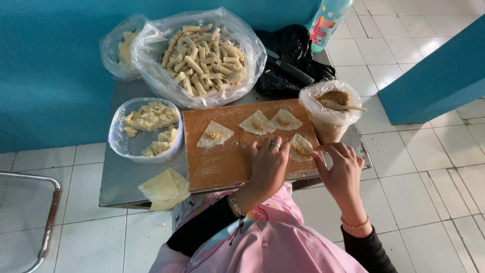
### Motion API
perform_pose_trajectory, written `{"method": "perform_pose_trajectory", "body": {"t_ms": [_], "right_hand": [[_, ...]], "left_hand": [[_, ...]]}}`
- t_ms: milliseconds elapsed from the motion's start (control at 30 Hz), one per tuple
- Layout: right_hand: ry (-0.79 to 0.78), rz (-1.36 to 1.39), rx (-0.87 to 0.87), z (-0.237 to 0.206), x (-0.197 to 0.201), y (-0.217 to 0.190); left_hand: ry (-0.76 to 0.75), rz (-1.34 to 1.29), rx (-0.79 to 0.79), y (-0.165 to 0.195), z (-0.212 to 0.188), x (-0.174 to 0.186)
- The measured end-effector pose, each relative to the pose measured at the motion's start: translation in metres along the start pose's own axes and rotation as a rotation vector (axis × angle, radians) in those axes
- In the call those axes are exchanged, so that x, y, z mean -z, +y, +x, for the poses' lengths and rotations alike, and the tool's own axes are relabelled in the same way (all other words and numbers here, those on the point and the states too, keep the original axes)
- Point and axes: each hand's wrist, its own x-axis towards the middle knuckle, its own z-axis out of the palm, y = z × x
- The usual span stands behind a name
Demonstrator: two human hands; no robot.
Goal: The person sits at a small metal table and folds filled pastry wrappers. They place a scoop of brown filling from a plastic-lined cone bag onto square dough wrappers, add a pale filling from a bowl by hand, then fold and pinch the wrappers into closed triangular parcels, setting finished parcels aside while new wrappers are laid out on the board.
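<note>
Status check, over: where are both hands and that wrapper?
Both hands, left and right, on filled wrapper at wooden board edge. Three more filled wrappers alongside. Nothing in the way.

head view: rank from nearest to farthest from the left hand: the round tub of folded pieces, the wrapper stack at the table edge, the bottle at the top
From the left hand:
1. Wrapper stack, front table edge, to its left.
2. Round tub, left of the board.
3. Bottle, far corner, upper right.
</note>
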Motion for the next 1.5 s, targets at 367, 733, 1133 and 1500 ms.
{"method": "perform_pose_trajectory", "body": {"t_ms": [367,733,1133,1500], "right_hand": [[-0.003,0.166,-0.127,0.004,-0.002,-0.002],[0.074,0.477,-0.102,0.003,-0.004,-0.007],[-0.061,0.604,-0.125,0.010,-0.015,-0.012],[-0.120,0.479,0.047,0.013,-0.005,0.006]], "left_hand": [[0.030,-0.260,-0.035,0.013,0.015,0.010],[-0.011,-0.541,-0.078,0.020,0.026,0.000],[-0.077,-0.598,-0.064,0.011,0.027,0.005],[-0.173,-0.505,-0.023,0.004,0.023,0.000]]}}
